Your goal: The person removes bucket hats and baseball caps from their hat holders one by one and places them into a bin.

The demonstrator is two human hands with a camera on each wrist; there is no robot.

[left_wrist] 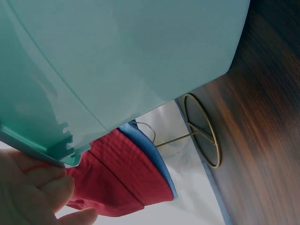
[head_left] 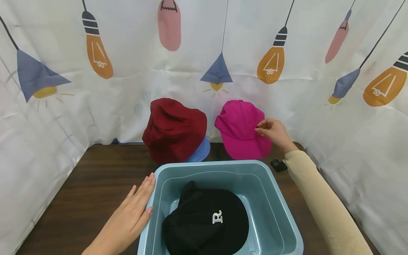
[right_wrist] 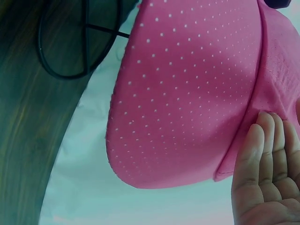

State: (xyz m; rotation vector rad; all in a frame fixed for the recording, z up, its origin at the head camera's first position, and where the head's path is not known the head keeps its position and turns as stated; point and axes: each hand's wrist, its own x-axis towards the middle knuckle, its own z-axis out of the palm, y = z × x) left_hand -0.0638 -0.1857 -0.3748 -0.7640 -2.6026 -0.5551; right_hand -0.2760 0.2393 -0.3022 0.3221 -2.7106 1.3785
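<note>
A black cap [head_left: 210, 219] with a white letter R lies inside a light blue plastic bin [head_left: 271, 198] on the brown table. My left hand [head_left: 129, 212] rests along the bin's left rim, fingers straight; the left wrist view shows its fingers [left_wrist: 51, 185] at the bin's edge. Behind the bin, a bright pink cap [head_left: 239, 120] sits on a stand. My right hand [head_left: 275, 132] pinches the side of its crown between thumb and fingertips. Dots cover the underside of the pink cap's brim [right_wrist: 183, 89] in the right wrist view.
Left of the pink cap, a dark red bucket hat [head_left: 176, 129] hangs with a blue lining edge [head_left: 200, 150] showing. A wire stand base [left_wrist: 204, 131] stands beneath it. Another wire base [right_wrist: 84, 42] stands below the pink cap. A white lamp-patterned curtain [head_left: 185, 71] encloses the table.
</note>
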